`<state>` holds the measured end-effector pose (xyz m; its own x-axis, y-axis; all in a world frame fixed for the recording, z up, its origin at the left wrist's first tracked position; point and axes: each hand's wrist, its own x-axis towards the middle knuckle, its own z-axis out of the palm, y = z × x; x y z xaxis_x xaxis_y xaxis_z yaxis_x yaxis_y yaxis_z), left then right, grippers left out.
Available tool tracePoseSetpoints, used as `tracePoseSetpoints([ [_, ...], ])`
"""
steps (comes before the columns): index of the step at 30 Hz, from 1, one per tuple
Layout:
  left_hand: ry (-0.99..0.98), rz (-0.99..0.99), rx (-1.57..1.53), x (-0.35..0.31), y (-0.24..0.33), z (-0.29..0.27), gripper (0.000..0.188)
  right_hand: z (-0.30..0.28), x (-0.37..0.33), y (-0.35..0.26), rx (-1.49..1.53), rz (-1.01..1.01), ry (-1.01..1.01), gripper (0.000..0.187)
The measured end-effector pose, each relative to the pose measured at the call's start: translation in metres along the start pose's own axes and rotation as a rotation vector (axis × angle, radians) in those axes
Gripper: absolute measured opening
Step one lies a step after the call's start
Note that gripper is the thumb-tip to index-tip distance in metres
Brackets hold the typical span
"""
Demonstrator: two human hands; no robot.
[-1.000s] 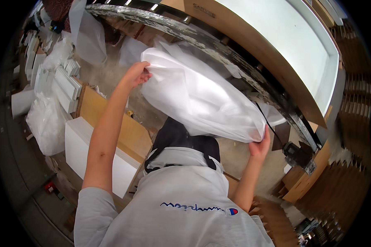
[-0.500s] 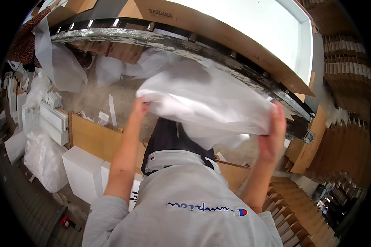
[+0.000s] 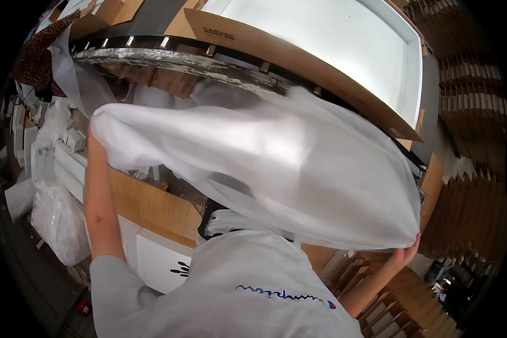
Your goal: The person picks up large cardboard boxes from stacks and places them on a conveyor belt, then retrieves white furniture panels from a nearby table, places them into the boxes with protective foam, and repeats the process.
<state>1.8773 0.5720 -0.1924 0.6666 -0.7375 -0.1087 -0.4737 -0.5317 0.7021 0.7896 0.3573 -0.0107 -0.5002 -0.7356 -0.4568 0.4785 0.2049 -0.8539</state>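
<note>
Translucent white plastic bag [image 3: 276,169]: we pinch its corner with our right hand [image 3: 405,254] at four o'clock; left hand hidden, grip unclear.

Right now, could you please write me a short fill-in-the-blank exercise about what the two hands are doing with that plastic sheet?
1. Both hands hold a thin, see-through ____ sheet.
2. The right hand grips the sheet's lower ____ corner.
3. The arm coming from the grey sweatshirt up to the sheet's left end is ____, without a sleeve.

Missing words: plastic; right; bare
</note>
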Motion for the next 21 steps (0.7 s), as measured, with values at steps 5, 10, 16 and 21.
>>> tracePoseSetpoints([
  [5, 0.176, 0.002, -0.428, 0.092, 0.044, -0.155, 0.033, -0.229, 0.083, 0.007, -0.340, -0.152, 0.431, 0.038],
  [10, 0.597, -0.200, -0.656, -0.030, 0.089, -0.073, 0.040, -0.175, 0.011, 0.110, -0.687, 0.058, 0.419, 0.038],
  [16, 0.124, -1.089, -1.567, -0.213, 0.101, 0.267, 0.052, -0.155, -0.113, 0.252, -1.477, 0.621, -0.333, 0.037],
  [21, -0.096, -1.179, -1.322, -0.133, 0.125, 0.412, 0.042, -0.185, -0.156, 0.156, -1.598, 0.957, -0.073, 0.037],
])
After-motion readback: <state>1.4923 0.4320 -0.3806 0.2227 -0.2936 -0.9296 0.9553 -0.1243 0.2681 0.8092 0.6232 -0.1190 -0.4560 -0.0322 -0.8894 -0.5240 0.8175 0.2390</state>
